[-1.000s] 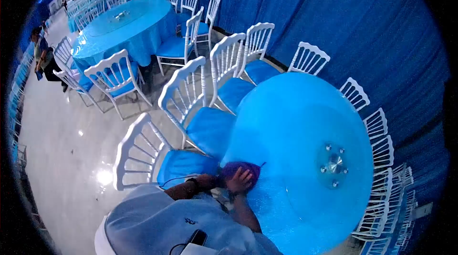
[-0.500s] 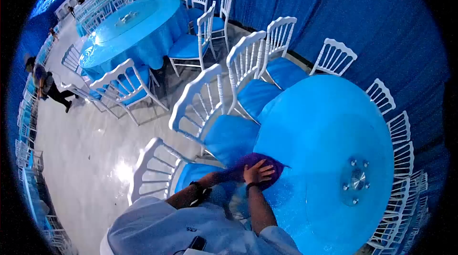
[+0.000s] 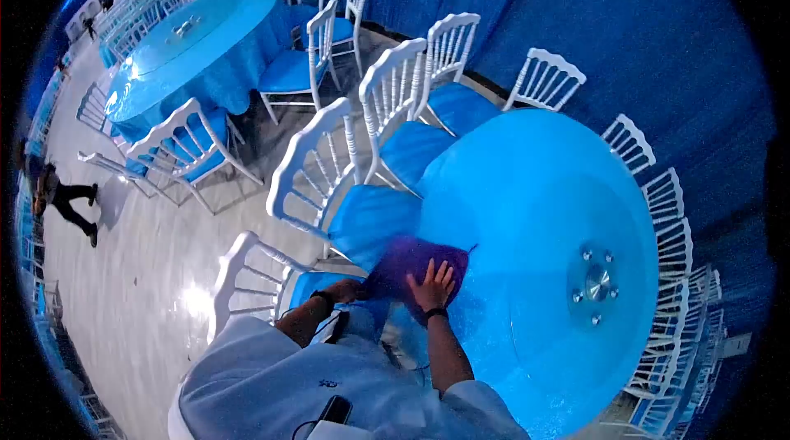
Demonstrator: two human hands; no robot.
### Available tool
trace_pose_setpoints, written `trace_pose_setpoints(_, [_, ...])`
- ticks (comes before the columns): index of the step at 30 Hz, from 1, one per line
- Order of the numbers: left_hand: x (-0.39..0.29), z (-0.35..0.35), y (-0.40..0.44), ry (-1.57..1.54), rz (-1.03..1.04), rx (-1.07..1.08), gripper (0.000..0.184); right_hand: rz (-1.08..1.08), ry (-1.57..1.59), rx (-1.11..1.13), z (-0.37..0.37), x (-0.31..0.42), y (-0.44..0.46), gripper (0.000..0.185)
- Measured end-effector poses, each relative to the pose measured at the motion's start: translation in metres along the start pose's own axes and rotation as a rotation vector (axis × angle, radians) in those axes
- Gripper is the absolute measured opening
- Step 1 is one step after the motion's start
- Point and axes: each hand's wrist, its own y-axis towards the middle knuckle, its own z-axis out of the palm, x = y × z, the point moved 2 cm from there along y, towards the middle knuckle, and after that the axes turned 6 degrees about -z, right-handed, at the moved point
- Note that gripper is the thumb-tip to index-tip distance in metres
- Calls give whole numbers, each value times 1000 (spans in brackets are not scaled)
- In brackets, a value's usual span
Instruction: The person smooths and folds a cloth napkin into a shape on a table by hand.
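Note:
A purple cloth (image 3: 395, 269) lies over the near left edge of the round table (image 3: 502, 185), which has a shiny blue cover. My right hand (image 3: 431, 284) rests flat on the cloth with its fingers spread. At the cloth's left end, beside a chair seat, my left hand (image 3: 347, 290) is closed on the cloth. Dark bands circle both wrists. Toward the right of the table stands a round metal centrepiece (image 3: 597, 282) with several small knobs around it.
White chairs with blue seats (image 3: 374, 222) surround the table closely. Another round table (image 3: 193, 45) with chairs stands at the upper left. A person (image 3: 70, 197) walks on the pale floor at the far left. Blue curtains (image 3: 642, 37) hang behind.
My right hand has stayed on the cloth while the cloth has spread out wider between my hands. The person at the left has moved nearer. The camera view has shifted.

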Motion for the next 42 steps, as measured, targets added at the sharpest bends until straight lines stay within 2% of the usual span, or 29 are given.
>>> trace_pose_setpoints(2, [2, 39, -13, -426, -446, 251, 16, -32, 5, -6, 9, -21, -26, 87])
trace_pose_setpoints(8, [-55, 115, -25, -43, -118, 304, 18, 46, -51, -202, 26, -95, -124, 84])
trace_pose_setpoints(9, [-65, 127, -23, 21, -54, 318, 19, 115, 2, -118, 25, -110, -140, 86])
trace_pose_setpoints(12, [-86, 163, -11, 255, 210, 283, 20, 305, -24, -214, 39, -159, -198, 86])
trace_pose_setpoints(13, [-95, 175, -6, 277, 264, 291, 21, 407, 35, -156, 33, -174, -219, 88])
trace_pose_setpoints(16, [-143, 188, 4, 235, 260, 513, 21, 629, 66, -236, 41, -217, -288, 91])
trace_pose_setpoints(21, [-197, 207, -6, 198, 268, 740, 22, 752, 167, -192, 46, -247, -349, 102])
trace_pose_setpoints(26, [-193, 174, -15, 175, 170, 719, 23, 873, 210, -199, 53, -228, -316, 102])
trace_pose_setpoints(28, [-179, 156, -17, 168, 127, 683, 23, 754, 251, -171, 45, -214, -296, 102])
trace_pose_setpoints(30, [-163, 132, -24, 154, 62, 628, 23, 663, 245, -252, 51, -198, -266, 100])
trace_pose_setpoints(32, [-156, 109, -28, 150, 15, 578, 23, 606, 118, -211, 44, -178, -240, 97])
trace_pose_setpoints(34, [-149, 89, -30, 145, -8, 526, 24, 526, -247, -511, 78, -168, -209, 96])
trace_pose_setpoints(35, [-147, 81, -31, 145, -8, 498, 24, 571, -199, -517, 82, -162, -206, 96])
trace_pose_setpoints(37, [-146, 70, -29, 150, 18, 452, 24, 475, -95, -476, 77, -159, -201, 85])
trace_pose_setpoints(39, [-143, 61, -26, 169, 62, 426, 24, 436, 178, -325, 52, -167, -219, 74])
trace_pose_setpoints(40, [-147, 58, -22, 183, 95, 425, 25, 556, 171, -464, 58, -176, -222, 66])
trace_pose_setpoints(41, [-150, 56, -16, 195, 131, 430, 25, 694, 236, -428, 38, -184, -239, 65])
trace_pose_setpoints(42, [-156, 56, -9, 184, 158, 452, 25, 824, 297, -487, 38, -198, -248, 65])
